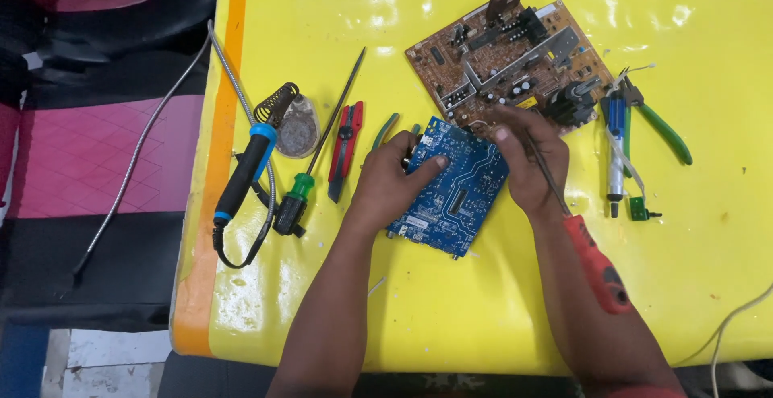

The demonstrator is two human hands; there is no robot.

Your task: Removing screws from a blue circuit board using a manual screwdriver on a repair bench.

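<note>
Nearest me, my right hand [527, 164] is closed around a red-handled screwdriver [596, 263], its shaft reaching to the blue circuit board [448, 190]. My left hand [390, 179] clamps that board's left edge, thumb on top. Just beyond the board lies a brown circuit board [503, 56]; left of it, a soldering iron [241, 177] on the yellow table [451, 309].

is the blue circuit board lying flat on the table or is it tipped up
Tipped up. The blue circuit board has its far left edge raised by the left hand, its near end resting on the yellow table.
</note>
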